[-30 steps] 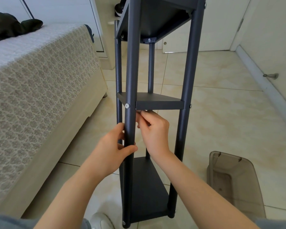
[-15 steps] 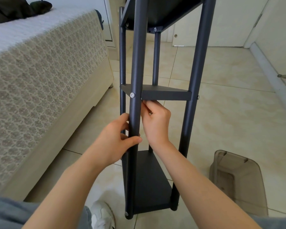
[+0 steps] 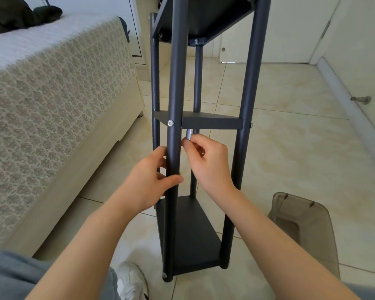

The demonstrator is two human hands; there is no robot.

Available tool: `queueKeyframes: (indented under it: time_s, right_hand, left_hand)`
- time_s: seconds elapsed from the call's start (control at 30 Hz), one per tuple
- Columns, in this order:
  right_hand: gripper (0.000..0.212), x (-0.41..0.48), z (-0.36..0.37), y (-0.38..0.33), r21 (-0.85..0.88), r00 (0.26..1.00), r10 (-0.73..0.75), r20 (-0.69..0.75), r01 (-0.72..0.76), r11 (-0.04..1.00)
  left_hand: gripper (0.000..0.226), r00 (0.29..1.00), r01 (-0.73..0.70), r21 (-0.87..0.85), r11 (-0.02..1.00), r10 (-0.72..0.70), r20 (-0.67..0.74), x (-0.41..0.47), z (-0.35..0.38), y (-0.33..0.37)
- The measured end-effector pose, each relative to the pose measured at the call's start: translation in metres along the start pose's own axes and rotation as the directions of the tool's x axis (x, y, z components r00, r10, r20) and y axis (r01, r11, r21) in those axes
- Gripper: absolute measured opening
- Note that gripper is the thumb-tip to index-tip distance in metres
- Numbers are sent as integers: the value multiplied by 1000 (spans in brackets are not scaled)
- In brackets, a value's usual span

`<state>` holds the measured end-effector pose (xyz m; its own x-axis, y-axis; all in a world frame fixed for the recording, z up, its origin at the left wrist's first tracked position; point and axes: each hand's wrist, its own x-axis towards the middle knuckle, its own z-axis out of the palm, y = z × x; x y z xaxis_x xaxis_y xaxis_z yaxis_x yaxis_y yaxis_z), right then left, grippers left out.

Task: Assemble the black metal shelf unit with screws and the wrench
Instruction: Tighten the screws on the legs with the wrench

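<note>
The black metal shelf unit [image 3: 212, 122] stands upright on the tiled floor in front of me, with three shelves between its round posts. My left hand [image 3: 154, 178] grips the near front post [image 3: 174, 87] below the middle shelf. My right hand [image 3: 208, 161] pinches a small silver wrench [image 3: 188, 134] that points up just under the middle shelf's front edge, right of that post. A silver screw head [image 3: 170, 123] shows on the post at the middle shelf.
A bed [image 3: 52, 100] with a patterned cover runs along the left. A smoky translucent plastic bin [image 3: 305, 230] lies on the floor at the lower right. A door stop [image 3: 360, 100] sticks out of the right wall. My white shoe [image 3: 130, 280] is by the shelf's foot.
My right hand has drawn back slightly from under the middle shelf, so the silver wrench now shows between its fingers. My left hand keeps its grip on the post.
</note>
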<state>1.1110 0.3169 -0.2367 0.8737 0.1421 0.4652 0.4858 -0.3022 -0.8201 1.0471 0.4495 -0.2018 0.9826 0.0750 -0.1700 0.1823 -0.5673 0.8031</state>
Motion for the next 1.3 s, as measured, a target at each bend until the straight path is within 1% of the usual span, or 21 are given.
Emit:
queueKeyframes:
  time_s: [0.1, 0.2, 0.37, 0.57, 0.93, 1.03, 1.13, 1.3]
  right_hand:
    - [18, -2, -8, -3, -23, 994, 75, 83, -73, 997]
    - [20, -5, -11, -4, -60, 984, 112, 140, -104, 993]
    - [20, -2, -13, -4, -115, 994, 53, 100, -42, 993]
    - [21, 2, -9, -4, -147, 996, 12, 86, 1, 989]
    - [18, 4, -2, -1, -134, 993, 68, 94, -55, 990]
    - [18, 6, -2, -3, -116, 994, 50, 97, -38, 993]
    - [18, 8, -2, -5, -96, 997, 31, 67, -24, 995]
    - [18, 11, 1, 0, -110, 1000, 16, 19, -14, 994]
  left_hand:
    - [44, 1000, -7, -9, 1000, 7, 5, -1, 2, 0]
    - [43, 1000, -16, -11, 1000, 16, 1, -2, 3, 0]
    - [44, 1000, -17, -3, 1000, 17, -1, -1, 2, 1]
    - [43, 1000, 3, -20, 1000, -3, -10, -1, -2, 0]
    - [44, 1000, 1, 4, 1000, -1, -6, 0, -4, -1]
    - [43, 1000, 0, 0, 1000, 0, -5, -1, -4, -2]
    - [43, 1000, -1, -8, 1000, 1, -3, -1, -4, -1]
    - [44, 1000, 3, -2, 1000, -3, 12, -2, -3, 0]
